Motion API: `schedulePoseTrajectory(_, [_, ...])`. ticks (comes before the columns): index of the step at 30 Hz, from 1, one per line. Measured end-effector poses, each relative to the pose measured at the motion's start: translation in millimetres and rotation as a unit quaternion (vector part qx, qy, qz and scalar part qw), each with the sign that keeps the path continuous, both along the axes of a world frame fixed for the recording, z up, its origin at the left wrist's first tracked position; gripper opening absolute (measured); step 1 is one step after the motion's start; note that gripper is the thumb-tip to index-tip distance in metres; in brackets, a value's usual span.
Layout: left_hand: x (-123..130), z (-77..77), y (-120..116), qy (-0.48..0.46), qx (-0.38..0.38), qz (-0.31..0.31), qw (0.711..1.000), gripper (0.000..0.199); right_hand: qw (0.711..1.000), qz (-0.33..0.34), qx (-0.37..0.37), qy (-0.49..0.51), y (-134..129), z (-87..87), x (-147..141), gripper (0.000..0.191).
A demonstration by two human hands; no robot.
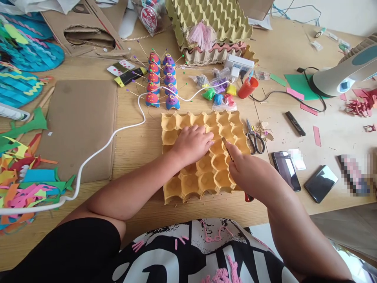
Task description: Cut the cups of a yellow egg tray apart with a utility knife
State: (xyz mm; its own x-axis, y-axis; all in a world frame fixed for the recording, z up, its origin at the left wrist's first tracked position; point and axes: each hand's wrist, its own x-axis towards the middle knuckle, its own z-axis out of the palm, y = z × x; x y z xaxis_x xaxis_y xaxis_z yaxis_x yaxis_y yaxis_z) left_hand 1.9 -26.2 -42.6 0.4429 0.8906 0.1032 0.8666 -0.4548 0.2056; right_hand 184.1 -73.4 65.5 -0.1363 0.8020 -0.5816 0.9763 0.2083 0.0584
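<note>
A yellow cardboard egg tray [191, 182] lies on the table right in front of me. My left hand [194, 143] presses on its middle, fingers bent over the ridges and gripping them. Wrapped round a utility knife [249, 197] is my right hand [249, 171], at the tray's right part. The knife's red end sticks out below my palm, and its blade end touches the tray between the cups; most of the handle is hidden by my fingers. Black-handled scissors [255, 139] lie just right of the tray.
Behind the tray stand two rows of painted egg-cup figures [153, 84] with pins. A white cable [112, 135] crosses the table on the left, over a cardboard sheet [79, 129]. Stacked egg trays [212, 19], a red cup [248, 87], phone [286, 171] and fan [344, 67] stand around.
</note>
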Motion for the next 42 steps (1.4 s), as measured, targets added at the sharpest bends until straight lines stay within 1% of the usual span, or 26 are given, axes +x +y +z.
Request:
schedulePoseTrajectory(4, [0.2, -0.7, 0.0, -0.003, 0.002, -0.003, 1.000, 0.025, 0.998, -0.031, 0.021, 0.049, -8.9, -2.4, 9.9, 0.065])
schedulePoseTrajectory(9, [0.1, -1.3, -0.1, -0.002, 0.012, -0.002, 1.000, 0.023, 0.994, -0.049, 0.073, 0.057, -13.9, -10.3, 10.5, 0.066])
schedulePoseTrajectory(14, [0.1, 2.4, -1.0, 0.004, 0.007, -0.002, 1.000, 0.025, 0.994, -0.048, 0.069, 0.069, -10.0, -19.8, 7.3, 0.067])
schedulePoseTrajectory(22, [0.4, 4.6, -1.2, -0.001, -0.002, 0.001, 1.000, 0.026, 0.996, -0.034, 0.066, 0.054, -12.0, -24.8, 9.3, 0.065])
schedulePoseTrajectory(28, [0.2, 4.3, -1.2, 0.001, -0.001, -0.003, 1.000, 0.026, 0.997, -0.021, 0.064, 0.022, -14.3, -25.5, 3.8, 0.067])
schedulePoseTrajectory(31, [0.3, 4.4, -1.4, 0.004, 0.002, -0.005, 1.000, 0.026, 0.998, -0.019, 0.066, 0.011, -8.7, -27.1, -2.5, 0.067])
schedulePoseTrajectory(35, [0.1, 4.1, -1.4, 0.003, -0.001, -0.003, 1.000, 0.028, 0.997, -0.026, 0.071, 0.021, 0.4, -28.2, -8.4, 0.067])
schedulePoseTrajectory(42, [0.5, 3.7, -0.9, 0.003, -0.003, -0.002, 1.000, 0.027, 0.999, -0.015, 0.030, 0.000, -2.9, -16.4, -6.9, 0.069])
